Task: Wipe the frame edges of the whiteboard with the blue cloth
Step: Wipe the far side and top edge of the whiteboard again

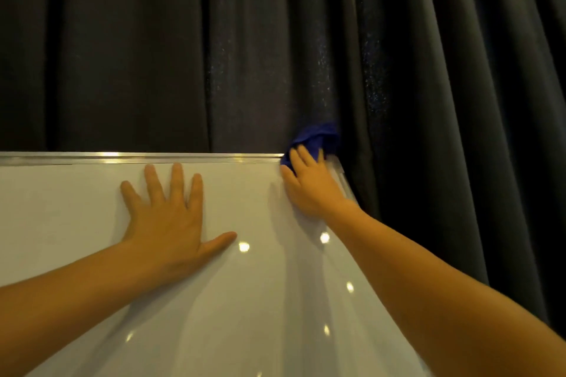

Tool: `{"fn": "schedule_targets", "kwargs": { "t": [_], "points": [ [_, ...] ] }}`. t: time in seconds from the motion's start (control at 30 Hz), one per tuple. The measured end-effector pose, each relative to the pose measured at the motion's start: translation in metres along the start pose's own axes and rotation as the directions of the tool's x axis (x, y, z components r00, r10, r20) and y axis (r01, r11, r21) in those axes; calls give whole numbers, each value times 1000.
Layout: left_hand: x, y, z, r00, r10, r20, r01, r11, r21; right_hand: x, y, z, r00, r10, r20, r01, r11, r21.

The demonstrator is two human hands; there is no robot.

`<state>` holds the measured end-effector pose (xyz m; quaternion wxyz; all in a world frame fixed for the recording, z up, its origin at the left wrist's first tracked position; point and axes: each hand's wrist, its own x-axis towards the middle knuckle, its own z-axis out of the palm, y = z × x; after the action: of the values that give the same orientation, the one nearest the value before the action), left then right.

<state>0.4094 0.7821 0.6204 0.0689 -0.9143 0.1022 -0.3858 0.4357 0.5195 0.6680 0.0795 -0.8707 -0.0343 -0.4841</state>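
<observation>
The whiteboard (pixel 76 217) fills the lower half of the head view, with a silver metal frame (pixel 137 158) along its top edge. My right hand (pixel 309 184) grips the bunched blue cloth (pixel 318 138) and presses it onto the frame's top right corner. Most of the cloth bulges above my fingers against the curtain. My left hand (pixel 171 217) lies flat on the board's white face, fingers spread, just below the top frame. The right side frame (pixel 344 177) shows only as a short strip beside my right wrist.
A dark pleated curtain (pixel 214 49) hangs close behind the board and covers the whole background, reaching down past the board's right side. Bright ceiling-light reflections dot the glossy board surface (pixel 244 246).
</observation>
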Motion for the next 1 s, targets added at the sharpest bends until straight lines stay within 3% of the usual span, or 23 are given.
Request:
{"fn": "schedule_targets", "kwargs": {
  "t": [0.07, 0.13, 0.17, 0.27, 0.4, 0.47, 0.5, 0.53, 0.6, 0.7, 0.87, 1.0],
  "points": [
    [7, 15, -1, 999, -46, -24, 46, 999, 0, -2, -33, -2, 974, -226, 15, 226, 974, 9],
    [14, 31, -4, 996, -24, -86, 27, 999, 33, -10, -65, -5, 882, -470, -9, 470, 882, -30],
    [17, 37, -5, 993, -12, -119, 18, 998, 57, -14, -78, -8, 851, -525, -11, 525, 851, -29],
    [23, 53, -9, 985, -53, -163, 70, 993, 99, -14, -89, -19, 834, -552, -10, 552, 834, -5],
    [21, 60, -3, 986, -46, -158, 49, 999, 18, -15, -43, -25, 803, -596, 19, 594, 798, -96],
    [22, 57, 1, 990, -28, -140, 27, 1000, -5, -12, 5, -24, 881, -474, 9, 465, 862, -202],
    [23, 56, 3, 992, -15, -124, 13, 1000, -11, -10, 31, -24, 942, -335, -10, 324, 918, -228],
    [23, 56, 4, 993, 0, -117, -2, 1000, -16, -11, 53, -25, 986, -164, -15, 158, 968, -194],
    [22, 58, 5, 993, 11, -118, -15, 999, -28, -12, 77, -30, 996, 85, 41, -83, 995, -64],
    [21, 70, -1, 993, 3, -117, -7, 999, -38, -8, 72, -36, 988, 146, 40, -148, 987, 69],
    [18, 102, 0, 978, 163, -133, -164, 987, 8, -11, 65, -57, 978, 203, 40, -207, 965, 160],
    [7, 140, 11, 965, 203, -165, -200, 979, 34, -45, 60, -55, 972, 232, 27, -231, 937, 261]
  ]
}}
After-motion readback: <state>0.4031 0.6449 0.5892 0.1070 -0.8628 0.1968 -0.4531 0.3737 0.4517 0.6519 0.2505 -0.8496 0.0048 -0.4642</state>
